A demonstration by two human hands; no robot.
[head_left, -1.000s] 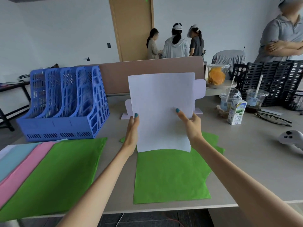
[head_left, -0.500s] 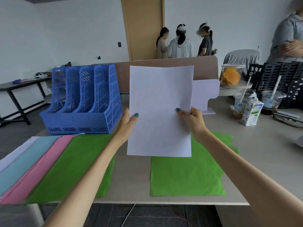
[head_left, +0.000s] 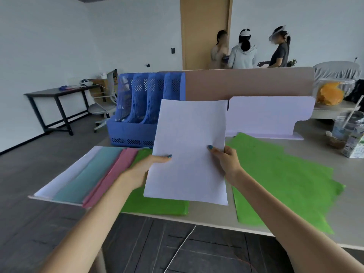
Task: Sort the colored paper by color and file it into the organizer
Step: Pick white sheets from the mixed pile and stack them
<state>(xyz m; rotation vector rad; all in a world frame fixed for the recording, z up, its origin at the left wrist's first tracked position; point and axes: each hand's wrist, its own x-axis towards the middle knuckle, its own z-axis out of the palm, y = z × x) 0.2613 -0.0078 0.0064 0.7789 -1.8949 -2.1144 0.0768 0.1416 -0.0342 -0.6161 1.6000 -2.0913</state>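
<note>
Head-worn camera looks forward and down, close over the table (head_left: 216, 217).

I'm getting nothing legible here. The carton (head_left: 354, 149) out at three o'clock on the counter (head_left: 212, 214) carries printed marks, but they're too blurred for me to read. It's the same with the bluish label on the plastic cup (head_left: 341, 128) just beside it, which is only a smear. I can't make out a word on the white sheet (head_left: 189, 150) at centre either.
</note>
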